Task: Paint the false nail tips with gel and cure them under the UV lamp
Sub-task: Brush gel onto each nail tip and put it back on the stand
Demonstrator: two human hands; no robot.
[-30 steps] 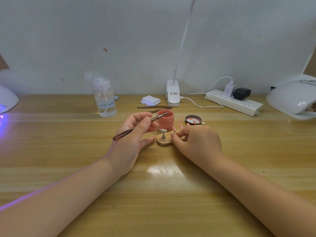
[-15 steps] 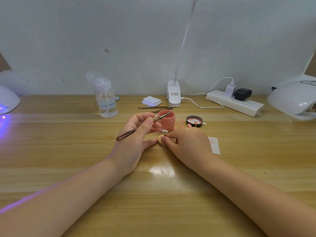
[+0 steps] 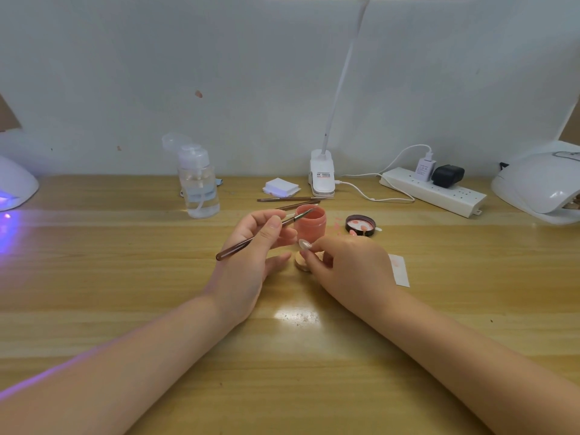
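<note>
My left hand (image 3: 251, 255) pinches a brown-handled gel brush (image 3: 251, 240) whose tip lies over the open pink gel jar (image 3: 310, 222). My right hand (image 3: 348, 262) pinches a small round wooden nail stand (image 3: 303, 263) on the table; a pale false nail tip (image 3: 304, 244) sits on top of it, just in front of the jar. The jar's dark lid (image 3: 361, 225) lies to the right with pink nail tips in it. A lit UV lamp (image 3: 15, 183) glows purple at the far left; another white UV lamp (image 3: 539, 183) stands at the far right.
A clear pump bottle (image 3: 197, 183) stands back left. Two spare brushes (image 3: 288, 200), a white pad stack (image 3: 281, 187), a clip desk lamp (image 3: 321, 177) and a power strip (image 3: 433, 191) line the back. A white paper strip (image 3: 399, 270) lies right of my right hand.
My right hand has slid left along the stand, uncovering the paper strip and the lid. The left hand and brush have stayed over the jar.
</note>
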